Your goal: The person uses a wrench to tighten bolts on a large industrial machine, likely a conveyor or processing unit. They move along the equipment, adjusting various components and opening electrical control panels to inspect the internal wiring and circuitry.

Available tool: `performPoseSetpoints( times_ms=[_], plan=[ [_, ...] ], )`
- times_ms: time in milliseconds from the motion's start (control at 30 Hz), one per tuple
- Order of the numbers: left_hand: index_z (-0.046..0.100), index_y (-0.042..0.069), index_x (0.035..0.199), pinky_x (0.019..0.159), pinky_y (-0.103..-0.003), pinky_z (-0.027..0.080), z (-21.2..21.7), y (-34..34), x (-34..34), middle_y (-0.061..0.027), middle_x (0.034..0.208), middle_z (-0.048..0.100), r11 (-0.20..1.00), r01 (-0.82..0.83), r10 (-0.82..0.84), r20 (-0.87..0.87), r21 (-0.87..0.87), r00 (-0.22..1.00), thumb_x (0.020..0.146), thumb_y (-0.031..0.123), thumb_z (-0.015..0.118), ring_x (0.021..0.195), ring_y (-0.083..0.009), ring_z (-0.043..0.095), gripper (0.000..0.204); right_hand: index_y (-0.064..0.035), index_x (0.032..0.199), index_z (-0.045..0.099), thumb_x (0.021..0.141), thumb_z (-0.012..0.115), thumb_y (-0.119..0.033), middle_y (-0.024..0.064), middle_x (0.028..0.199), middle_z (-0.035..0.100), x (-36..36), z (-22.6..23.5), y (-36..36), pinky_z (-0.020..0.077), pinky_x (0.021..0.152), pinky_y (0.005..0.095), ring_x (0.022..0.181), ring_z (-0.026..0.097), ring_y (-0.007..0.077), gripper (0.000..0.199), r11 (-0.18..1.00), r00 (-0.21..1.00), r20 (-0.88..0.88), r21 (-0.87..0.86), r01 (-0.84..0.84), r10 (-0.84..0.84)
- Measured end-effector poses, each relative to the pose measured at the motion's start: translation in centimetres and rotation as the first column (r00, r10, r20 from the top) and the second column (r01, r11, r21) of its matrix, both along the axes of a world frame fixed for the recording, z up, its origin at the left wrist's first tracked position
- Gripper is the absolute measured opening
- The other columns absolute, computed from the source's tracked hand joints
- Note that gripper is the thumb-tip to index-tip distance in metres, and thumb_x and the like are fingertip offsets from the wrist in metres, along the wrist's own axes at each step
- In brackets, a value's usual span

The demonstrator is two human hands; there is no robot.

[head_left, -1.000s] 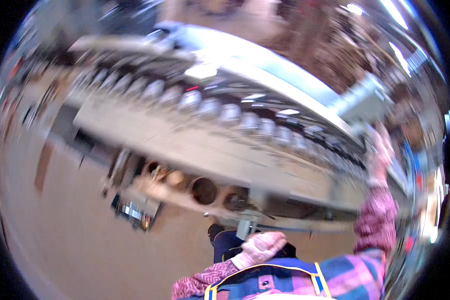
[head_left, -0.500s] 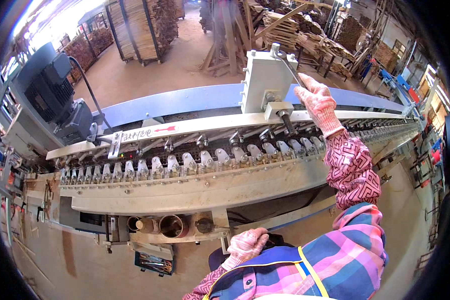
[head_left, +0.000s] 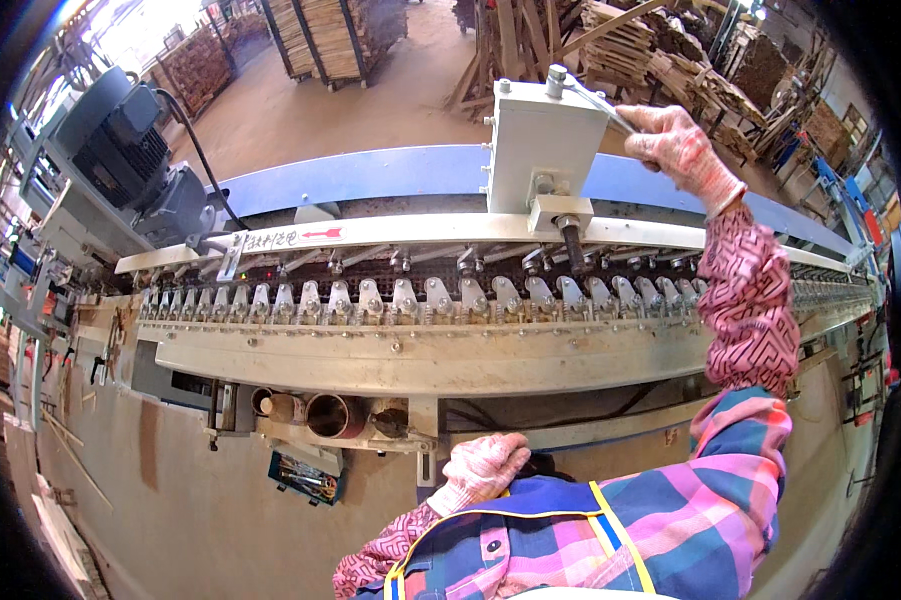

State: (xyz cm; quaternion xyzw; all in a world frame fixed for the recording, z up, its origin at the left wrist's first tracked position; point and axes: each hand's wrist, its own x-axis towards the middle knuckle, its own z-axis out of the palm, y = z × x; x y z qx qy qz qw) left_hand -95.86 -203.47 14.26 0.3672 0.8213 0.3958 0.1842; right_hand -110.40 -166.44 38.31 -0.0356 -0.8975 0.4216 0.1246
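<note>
My right hand [head_left: 682, 145], in a pink knitted glove, is raised and closed around a thin metal lever [head_left: 598, 102] that sticks out from the top of a white metal box [head_left: 542, 140]. The box is mounted on a long machine with a blue belt [head_left: 370, 175] and a row of metal clamps [head_left: 450, 298]. My left hand [head_left: 482, 468], also gloved, rests loosely closed against my body near the machine's lower frame and holds nothing that I can see.
A grey electric motor [head_left: 115, 140] sits at the machine's left end. Round tube openings [head_left: 332, 414] show under the frame, with a small box of tools [head_left: 307, 477] on the floor below. Stacks of timber [head_left: 340, 35] stand across the concrete floor behind.
The view has swung and steadied onto the machine. My right hand has stayed up at the white box, now gripping its lever. My left hand has hardly moved.
</note>
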Motion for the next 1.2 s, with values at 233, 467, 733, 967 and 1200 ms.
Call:
performPoseSetpoints(
  times_ms=[233,467,733,967,1200],
  plan=[
    [0.065,0.009,0.102,0.072,-0.041,0.053,-0.3,2.5,-0.7,-0.0130,0.086,0.067,0.998,-0.033,0.029,-0.070,-0.057,0.997,0.089,0.027,0.061,0.082,-0.0320,0.066,0.023,-0.0099,0.120,0.064,0.082,0.062,-0.014,0.0038,0.073,0.064,-5.7,0.7,9.4,0.0478,0.060,0.0303,0.062,0.056,0.0155,0.039,0.777,0.999,0.035,0.630,-0.024,0.002],
    [0.063,0.013,0.103,0.071,-0.042,0.052,-0.9,3.8,-0.4,-0.0080,0.082,0.064,0.986,-0.100,0.088,-0.096,-0.133,0.992,0.091,0.037,0.056,0.082,-0.0280,0.065,0.028,-0.0169,0.128,0.058,0.087,0.057,-0.004,0.0117,0.115,0.065,-12.5,-1.4,13.4,0.0458,0.099,0.0357,0.109,0.060,0.0268,0.043,0.623,0.983,-0.123,0.782,0.014,0.132],
    [0.063,0.014,0.105,0.074,-0.043,0.054,-1.6,6.3,1.1,-0.0084,0.091,0.067,0.951,-0.150,0.157,0.001,-0.268,0.988,0.091,0.038,0.055,0.088,-0.0288,0.066,0.029,-0.0166,0.135,0.051,0.084,0.054,0.009,0.0131,0.123,0.061,-24.6,-3.6,17.5,0.0451,0.101,0.0336,0.119,0.056,0.0258,0.057,0.585,0.982,-0.126,0.811,0.020,0.142],
    [0.061,0.015,0.107,0.076,-0.044,0.053,-1.1,9.2,2.0,-0.0079,0.093,0.067,0.940,-0.111,0.137,0.059,-0.322,0.989,0.091,0.041,0.051,0.089,-0.0298,0.065,0.032,-0.0170,0.137,0.048,0.084,0.053,0.011,0.0133,0.127,0.058,-27.1,-3.1,15.7,0.0451,0.101,0.0333,0.119,0.056,0.0257,0.060,0.636,0.986,-0.070,0.771,-0.045,0.154],
    [0.061,0.016,0.103,0.072,-0.041,0.054,-1.7,7.5,3.8,-0.0066,0.086,0.064,0.960,-0.176,0.158,-0.101,-0.217,0.982,0.089,0.038,0.054,0.085,-0.0276,0.065,0.027,-0.0176,0.138,0.048,0.097,0.047,-0.006,0.0115,0.135,0.055,-19.3,-2.8,25.4,0.0444,0.098,0.0333,0.123,0.053,0.0251,0.044,0.621,0.948,-0.289,0.769,0.150,0.129]
  ],
)
